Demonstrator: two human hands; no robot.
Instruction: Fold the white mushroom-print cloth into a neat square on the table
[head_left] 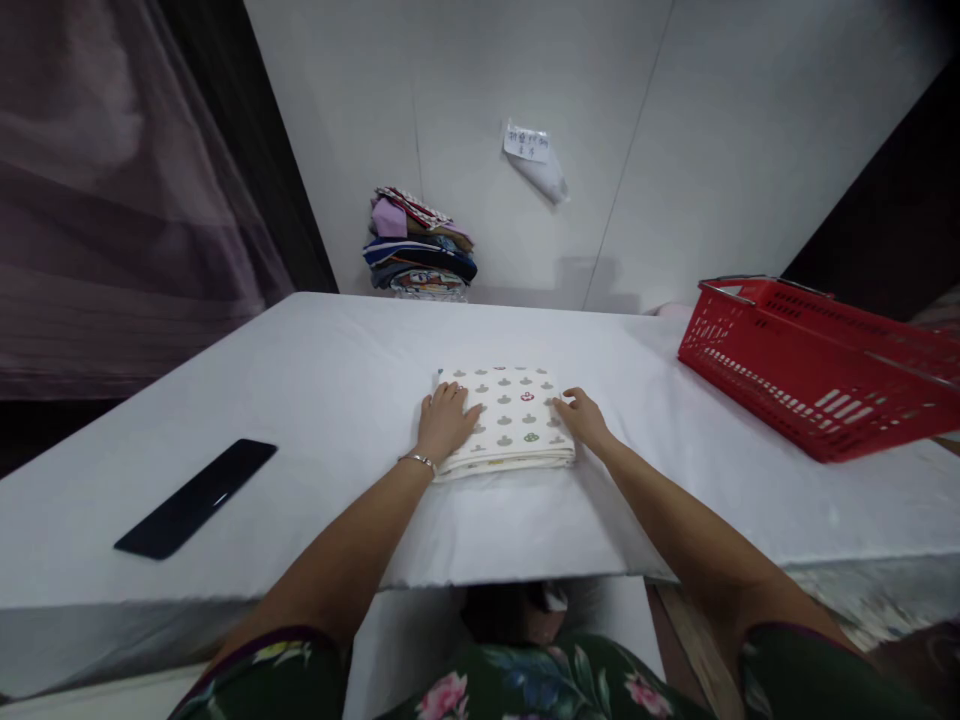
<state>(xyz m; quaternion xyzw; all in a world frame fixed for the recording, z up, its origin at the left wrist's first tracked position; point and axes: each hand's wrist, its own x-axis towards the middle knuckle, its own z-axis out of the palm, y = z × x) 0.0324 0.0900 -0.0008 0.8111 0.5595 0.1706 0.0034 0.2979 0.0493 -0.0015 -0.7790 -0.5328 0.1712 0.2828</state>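
Note:
A folded cream cloth (504, 415) printed with small grey shapes and a few red and green ones lies flat near the middle of the white-covered table. On its left side rests my left hand (446, 418), fingers apart, a bracelet at the wrist. My right hand (583, 418) is at the cloth's right edge, its thumb and fingers spread and its fingertips touching or very near the fabric. Neither hand is closed on the cloth.
A dark flat object (196, 498) lies on the table (315, 370) at left. A red plastic basket (817, 370) stands at right. Folded fabrics (420, 245) are stacked by the back wall, where a paper note (527, 143) hangs. A curtain is at far left.

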